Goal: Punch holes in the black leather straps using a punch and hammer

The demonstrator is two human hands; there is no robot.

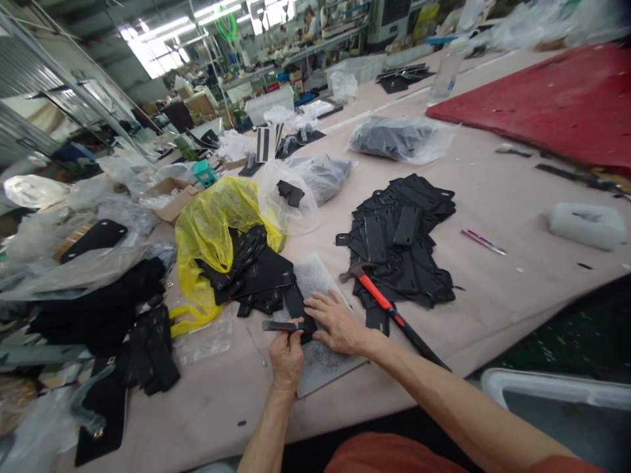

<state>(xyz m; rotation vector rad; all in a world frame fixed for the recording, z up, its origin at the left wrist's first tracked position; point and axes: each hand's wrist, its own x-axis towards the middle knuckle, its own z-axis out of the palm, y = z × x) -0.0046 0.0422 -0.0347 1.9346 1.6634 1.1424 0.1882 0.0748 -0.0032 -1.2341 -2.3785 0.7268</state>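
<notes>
- Our left hand (287, 358) grips one flat metal tool (282, 326) between thumb and fingers, level above the near end of one black strap piece (294, 303).
- Our right hand (340, 323) is open, fingers spread, pressing down just right of that end.
- Beneath both hands we have one speckled grey board (314, 270), with the strap piece lying on it.
- Just right of our right hand rests one claw hammer (375, 292), its handle red and black, its head against one heap of black pieces (414, 226); we cannot count these, as they overlap.
- Beyond our left hand, one yellow plastic bag (204, 220) lies open, more black pieces (263, 269) spilling from it, too jumbled to count.
- Farther right of our hands, on the bench (493, 302), we see one slim pink tool (483, 242) and one white roll (586, 225).
</notes>
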